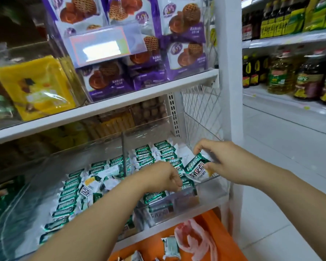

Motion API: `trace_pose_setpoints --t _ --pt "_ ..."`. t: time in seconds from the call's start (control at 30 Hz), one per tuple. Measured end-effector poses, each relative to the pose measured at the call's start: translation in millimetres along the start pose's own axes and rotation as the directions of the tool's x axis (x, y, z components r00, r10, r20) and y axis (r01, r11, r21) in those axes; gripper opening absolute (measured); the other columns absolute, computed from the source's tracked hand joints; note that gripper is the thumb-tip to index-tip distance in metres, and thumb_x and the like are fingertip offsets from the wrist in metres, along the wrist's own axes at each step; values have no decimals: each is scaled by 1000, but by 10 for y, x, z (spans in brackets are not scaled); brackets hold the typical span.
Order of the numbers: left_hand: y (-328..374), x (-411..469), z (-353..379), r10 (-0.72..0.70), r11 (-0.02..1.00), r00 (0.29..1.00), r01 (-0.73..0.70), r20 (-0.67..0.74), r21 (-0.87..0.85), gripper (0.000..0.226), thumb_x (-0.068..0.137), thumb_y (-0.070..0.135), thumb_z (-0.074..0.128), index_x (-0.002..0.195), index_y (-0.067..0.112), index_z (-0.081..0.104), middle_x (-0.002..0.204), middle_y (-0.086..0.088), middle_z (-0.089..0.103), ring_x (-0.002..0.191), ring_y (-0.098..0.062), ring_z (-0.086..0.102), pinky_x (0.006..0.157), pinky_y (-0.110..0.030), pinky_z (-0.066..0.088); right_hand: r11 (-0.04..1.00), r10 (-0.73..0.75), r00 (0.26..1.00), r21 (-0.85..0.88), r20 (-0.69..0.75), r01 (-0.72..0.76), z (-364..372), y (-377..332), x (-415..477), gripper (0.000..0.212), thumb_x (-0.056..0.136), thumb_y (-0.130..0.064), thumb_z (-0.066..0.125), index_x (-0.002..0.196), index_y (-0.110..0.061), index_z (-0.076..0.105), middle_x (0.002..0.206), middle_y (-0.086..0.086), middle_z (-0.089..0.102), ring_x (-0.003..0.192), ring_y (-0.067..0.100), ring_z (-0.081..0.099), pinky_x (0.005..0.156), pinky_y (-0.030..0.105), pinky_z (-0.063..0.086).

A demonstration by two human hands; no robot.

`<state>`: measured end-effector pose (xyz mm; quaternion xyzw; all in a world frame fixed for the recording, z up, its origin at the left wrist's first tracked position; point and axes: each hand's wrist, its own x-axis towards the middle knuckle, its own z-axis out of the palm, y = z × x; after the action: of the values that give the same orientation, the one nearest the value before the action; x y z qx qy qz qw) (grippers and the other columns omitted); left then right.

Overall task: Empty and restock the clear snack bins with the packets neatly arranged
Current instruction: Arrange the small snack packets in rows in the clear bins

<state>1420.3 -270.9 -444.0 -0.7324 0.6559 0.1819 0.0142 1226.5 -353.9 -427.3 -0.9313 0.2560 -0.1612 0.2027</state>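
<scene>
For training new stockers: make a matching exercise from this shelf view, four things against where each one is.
Things
1. green packet
2. purple packets
3. orange basket
4. oil bottles

Places
A. on the far-right shelves
B. in the right hand
C. below the bins
D. on the upper shelf

Pairs: 1-B, 2-D, 3-C, 4-A
</scene>
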Motion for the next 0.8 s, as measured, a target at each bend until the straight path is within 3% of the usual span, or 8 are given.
trace_pose_setpoints --t 0.1,0.17,0.37,0.47,0.57,0.6,0.7,0.8 --pt "-31 58 45 -23 999 1000 23 -6 29 19 86 25 69 105 20 72 88 11 66 78 -6 57 74 -19 44 998 16 998 65 62 -20 49 60 56 27 90 -18 63 103 -37 49 65 -2 48 58 12 43 58 31 38" --pt "-55 77 59 -46 997 999 47 -19 55 16 85 28 70 100 22 71 78 14 59 75 -8 55 73 -22 45 995 11 996 99 84 -20 61 77 83 28 90 -17 63 99 -39 49 70 2 49 61 14 43 61 34 40" --pt "-112 100 91 -65 997 998 64 13 36 3 85 22 69 84 19 70 83 5 69 80 -15 64 83 -36 55 984 41 985 163 170 -69 160 97 133 33 88 -13 64 88 -43 51 102 0 63 88 19 63 83 43 52" --pt "-137 79 95 -60 998 997 59 -53 -27 10 86 22 69 83 12 68 79 4 66 75 -15 61 80 -35 55 975 35 979 210 201 -78 183 89 138 30 89 -12 63 92 -40 54 105 -9 60 88 3 59 84 33 51" --pt "-154 57 123 -67 996 990 59 -123 -66 9 86 15 64 83 7 67 81 0 67 72 -12 57 76 -31 52 978 46 971 189 237 -93 244 50 158 26 90 -18 62 94 -42 55 109 -7 56 97 7 58 83 27 46" --pt "-151 53 137 -69 996 988 61 -135 -64 9 86 12 62 83 6 67 81 -1 67 70 -11 56 75 -29 52 981 35 965 178 260 -83 274 33 166 23 91 -19 61 95 -41 56 104 -5 57 90 8 57 78 25 43" --pt "-152 53 159 -90 992 987 78 -132 -97 8 85 11 63 82 5 67 81 -3 69 70 -13 60 73 -29 52 994 20 957 95 289 -50 340 -32 190 10 95 -26 55 100 -28 63 94 -3 60 81 11 57 67 17 40" --pt "-187 64 162 -122 982 988 107 -93 -155 15 85 20 70 83 6 69 88 -4 73 86 -19 67 80 -36 55 997 66 938 22 339 -78 330 -79 198 32 99 -31 45 105 -11 69 94 -2 61 94 17 59 79 25 43"
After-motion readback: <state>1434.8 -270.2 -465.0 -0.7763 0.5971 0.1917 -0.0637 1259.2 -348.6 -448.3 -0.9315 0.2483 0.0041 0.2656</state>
